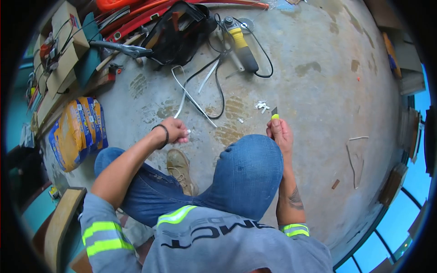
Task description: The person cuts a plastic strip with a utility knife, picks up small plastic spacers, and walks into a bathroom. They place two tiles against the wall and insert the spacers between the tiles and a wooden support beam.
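Hands apart, one over each side of the lap. Left hand [175, 130] pinched on a long, thin, white flexible strip [180, 105], which leaves the far side of the fist, runs forward along the floor [314, 104], bends over and doubles back to a loose end forward and right of that hand. White tip [189, 131] at the left fingertips, on the side facing the other hand; cannot tell if it is the strip's own end or a separate bit. Right hand [281, 133] closed on a small yellow-green knife [275, 116] with a dark blade, its long axis pointing forward, roughly crosswise to the line between the hands. Strip lies wholly to the left of the blade, left hand nearer. Short white pieces [262, 107] heaped just forward-left of the right hand; one stray piece [240, 120] between the hands.
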The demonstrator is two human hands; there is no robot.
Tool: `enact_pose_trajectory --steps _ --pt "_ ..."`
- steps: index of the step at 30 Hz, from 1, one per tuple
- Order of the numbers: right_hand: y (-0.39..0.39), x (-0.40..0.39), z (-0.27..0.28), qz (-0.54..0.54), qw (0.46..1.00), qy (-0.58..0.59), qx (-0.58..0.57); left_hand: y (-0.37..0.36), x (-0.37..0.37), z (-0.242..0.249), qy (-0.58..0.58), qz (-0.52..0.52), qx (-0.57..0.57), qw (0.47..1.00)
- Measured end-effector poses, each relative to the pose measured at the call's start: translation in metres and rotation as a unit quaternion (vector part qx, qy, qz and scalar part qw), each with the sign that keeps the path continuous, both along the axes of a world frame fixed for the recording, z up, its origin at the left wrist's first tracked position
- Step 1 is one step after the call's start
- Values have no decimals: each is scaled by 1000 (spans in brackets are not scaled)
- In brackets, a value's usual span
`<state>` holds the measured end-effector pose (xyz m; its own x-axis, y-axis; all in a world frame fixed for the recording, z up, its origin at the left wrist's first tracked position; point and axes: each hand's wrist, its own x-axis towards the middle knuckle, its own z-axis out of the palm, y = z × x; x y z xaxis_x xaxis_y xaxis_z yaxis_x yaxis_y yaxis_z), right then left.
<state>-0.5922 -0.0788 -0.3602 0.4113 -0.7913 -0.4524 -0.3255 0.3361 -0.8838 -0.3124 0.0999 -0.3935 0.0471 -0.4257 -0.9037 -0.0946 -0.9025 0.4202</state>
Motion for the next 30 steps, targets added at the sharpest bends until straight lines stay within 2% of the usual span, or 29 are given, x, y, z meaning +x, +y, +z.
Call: enact_pose_trajectory --steps 1,2,3,4,7,12,13,15,16,18,19,22,24,25,26,27,28,30 --pt "4 3 -10 -4 996 -35 82 -19 -6 9 -45 -176 -77 980" --pt "12 4 -21 0 984 -67 164 -30 -20 19 17 -19 -83 996" --pt "11 13 -44 49 989 -60 123 -48 -34 22 75 63 -107 989" --pt "4 33 -37 48 991 -68 106 -65 -44 23 137 139 -134 972" --pt "0 47 -28 76 988 -84 103 -101 -67 3 139 173 -177 959" --pt "-12 25 -54 -44 981 -124 141 -120 -101 -20 126 209 -204 948" --pt "-18 19 -69 -42 982 -122 138 -122 -105 -30 89 207 -187 956" --pt "-30 7 -103 -103 992 -27 67 -120 -109 -45 32 196 -166 966" --pt "-35 1 -118 -103 992 -25 67 -117 -111 -50 34 197 -165 966" --pt "-45 -7 -148 -84 992 89 -9 -111 -112 -60 28 202 -145 968" --pt "-49 -11 -163 -85 992 89 -8 -108 -112 -60 37 205 -142 968" --pt "-55 -20 -198 -54 992 113 -36 -100 -106 -54 26 206 -134 969" --pt "-57 -22 -206 33 945 272 -176 -98 -98 -57 19 193 -151 969" --pt "-52 -13 -185 35 946 269 -177 -99 -94 -59 15 176 -168 970" --pt "-43 2 -143 32 984 162 -63 -101 -92 -58 12 178 -167 970" --pt "-36 16 -111 25 997 54 54 -104 -93 -56 36 183 -181 966" --pt "-31 26 -97 24 997 55 57 -106 -95 -55 61 186 -194 961" --pt "-25 35 -87 37 992 -50 108 -107 -100 -52 101 196 -190 957"
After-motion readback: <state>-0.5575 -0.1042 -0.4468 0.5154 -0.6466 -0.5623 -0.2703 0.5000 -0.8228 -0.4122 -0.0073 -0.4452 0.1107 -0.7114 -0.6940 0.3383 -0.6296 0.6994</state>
